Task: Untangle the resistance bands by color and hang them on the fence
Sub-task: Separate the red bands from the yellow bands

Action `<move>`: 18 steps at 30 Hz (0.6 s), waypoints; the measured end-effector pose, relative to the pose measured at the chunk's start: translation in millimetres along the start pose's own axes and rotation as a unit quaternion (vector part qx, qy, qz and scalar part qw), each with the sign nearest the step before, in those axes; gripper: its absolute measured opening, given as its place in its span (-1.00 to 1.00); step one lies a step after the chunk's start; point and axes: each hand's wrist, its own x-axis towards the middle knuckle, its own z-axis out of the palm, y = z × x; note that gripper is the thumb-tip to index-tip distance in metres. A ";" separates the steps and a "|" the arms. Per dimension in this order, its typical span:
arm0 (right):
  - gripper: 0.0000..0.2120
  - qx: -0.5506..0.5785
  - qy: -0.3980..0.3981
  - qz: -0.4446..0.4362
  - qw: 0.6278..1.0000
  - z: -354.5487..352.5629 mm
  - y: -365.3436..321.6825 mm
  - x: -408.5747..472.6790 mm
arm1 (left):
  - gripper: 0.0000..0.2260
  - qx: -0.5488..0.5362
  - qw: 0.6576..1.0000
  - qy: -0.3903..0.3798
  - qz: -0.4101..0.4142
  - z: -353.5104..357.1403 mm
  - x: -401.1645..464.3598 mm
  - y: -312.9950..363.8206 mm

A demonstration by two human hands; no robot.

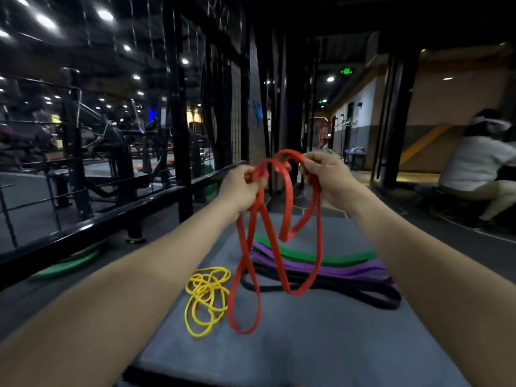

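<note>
Left hand (242,188) has the black fence rail (117,216) close on its left; red bands (276,233) dangle underneath, open air above.

**Colours of the bands and what is around them**

The bands held up are plain red bands (262,247). On the grey mat (321,331) lie thin yellow bands (208,297), a green band (307,254), purple bands (335,270) and a black band (349,293), each in one plain colour with no pattern. The fence rail (111,222) is glossy black. A green disc (67,265) lies under it. The seated person (474,166) wears a white top and beige trousers.
</note>
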 end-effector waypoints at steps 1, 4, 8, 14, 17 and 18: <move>-0.75 0.001 0.001 -0.001 1.000 -3.5 1.3 1.2 | -0.88 0.017 0.998 -0.054 -0.006 8.2 -0.7 -3.9; -0.74 0.019 -0.008 0.008 1.000 -9.9 13.2 1.6 | -0.50 0.175 0.935 -0.298 -0.074 25.4 -8.3 -13.0; -0.74 0.000 -0.031 0.028 0.999 -13.1 32.1 -3.7 | -0.35 0.295 0.853 -0.413 -0.123 18.5 -12.1 -14.8; -0.75 -0.008 -0.058 0.020 0.998 -6.2 46.8 0.7 | -0.78 0.006 0.965 -0.217 -0.145 13.7 7.0 -24.2; -0.77 0.015 -0.078 0.019 0.997 0.7 49.4 0.6 | -0.94 -0.225 0.927 -0.216 -0.208 20.0 3.4 -22.6; -0.77 0.020 -0.084 0.020 0.996 3.2 50.2 0.6 | -0.93 -0.253 0.920 -0.216 -0.208 25.0 1.9 -23.8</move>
